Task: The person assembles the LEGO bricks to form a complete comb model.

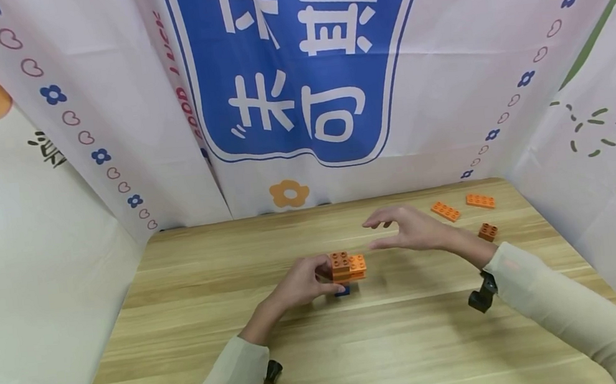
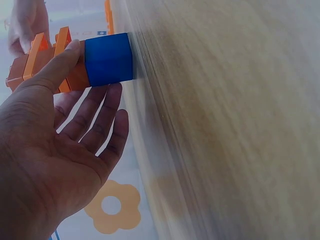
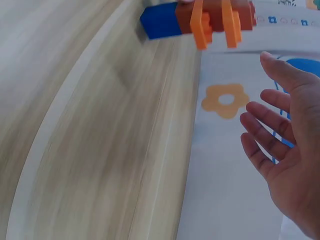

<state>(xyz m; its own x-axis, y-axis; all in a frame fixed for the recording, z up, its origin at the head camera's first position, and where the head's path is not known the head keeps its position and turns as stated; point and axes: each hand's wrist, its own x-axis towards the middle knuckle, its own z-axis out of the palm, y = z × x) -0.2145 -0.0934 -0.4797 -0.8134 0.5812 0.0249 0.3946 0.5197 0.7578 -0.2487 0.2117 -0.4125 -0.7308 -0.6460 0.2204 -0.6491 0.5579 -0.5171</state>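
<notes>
A stack of toy building bricks (image 1: 340,263) stands upright on the wooden table. At its base is a blue brick (image 2: 108,59); brown bricks and two thin orange plates (image 3: 231,25) rise above it, and the plates jut out to the right. My left hand (image 1: 304,283) holds the stack from the left, its thumb against the near side and the index finger behind. The left hand's other fingers spread loosely past the bricks in the left wrist view. To the right of the stack, my right hand (image 1: 413,230) hovers over the table with thumb and fingers apart, holding nothing.
Toward the table's back right corner lie an orange plate (image 1: 445,211) and another orange plate (image 1: 480,201). A loose brown brick (image 1: 488,232) sits near the right forearm. Behind the wooden table (image 1: 207,252) hangs a printed white cloth (image 1: 434,110), with more cloth at both sides.
</notes>
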